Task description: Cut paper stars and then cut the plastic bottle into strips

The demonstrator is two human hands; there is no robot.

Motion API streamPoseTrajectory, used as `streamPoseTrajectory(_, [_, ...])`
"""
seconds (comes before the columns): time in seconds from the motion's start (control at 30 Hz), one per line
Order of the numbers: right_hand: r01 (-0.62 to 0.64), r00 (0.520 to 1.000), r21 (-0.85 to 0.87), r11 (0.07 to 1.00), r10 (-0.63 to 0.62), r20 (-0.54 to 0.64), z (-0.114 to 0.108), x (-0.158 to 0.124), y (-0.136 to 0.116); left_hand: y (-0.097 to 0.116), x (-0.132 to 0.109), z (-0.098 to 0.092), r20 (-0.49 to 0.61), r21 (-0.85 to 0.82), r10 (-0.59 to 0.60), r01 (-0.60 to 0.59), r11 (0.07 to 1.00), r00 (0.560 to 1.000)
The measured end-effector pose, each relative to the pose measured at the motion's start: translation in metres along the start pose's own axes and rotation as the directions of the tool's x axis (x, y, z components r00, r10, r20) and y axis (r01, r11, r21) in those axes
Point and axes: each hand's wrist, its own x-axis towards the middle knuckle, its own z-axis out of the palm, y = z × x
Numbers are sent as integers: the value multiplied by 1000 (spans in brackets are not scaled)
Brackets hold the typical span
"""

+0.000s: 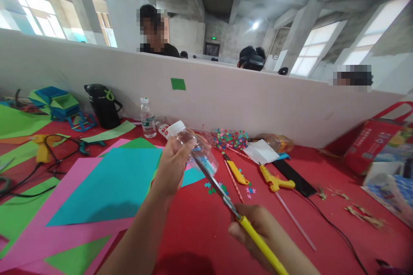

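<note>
My left hand [172, 165] is wrapped round the upper part of a clear plastic bottle [211, 165] with a white cap, holding it tilted over the table. In my right hand [258, 227] is a pair of scissors [258, 245] with yellow handles. Their metal blades point up and left and reach the bottle's side; whether they have gone through the plastic I cannot tell. Small coloured paper stars [211, 188] lie below the bottle. A yellow utility knife [238, 172] and a striped straw [234, 180] rest just right of it.
Blue paper [112, 184] lies over pink and green sheets on the left. A water bottle [148, 120] and black jug [103, 105] stand by the white partition [200, 99]. To the right are a yellow glue gun [274, 178], its cord and a red bag [371, 137]. People are beyond the partition.
</note>
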Motion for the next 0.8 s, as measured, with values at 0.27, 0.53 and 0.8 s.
streamPoseTrajectory(0.27, [-22,994,16,1000,23,-105,3,-8,1,-13,-3,-5,80,86,33,-40,996,996])
streamPoseTrajectory(0.53, [-91,989,65,994,98,-110,4,-12,-3,-13,-6,3,67,95,5,-12,995,998])
streamPoseTrajectory(0.8, [-129,985,83,988,137,-100,1,-7,-5,-9,-4,2,77,130,31,-41,991,997])
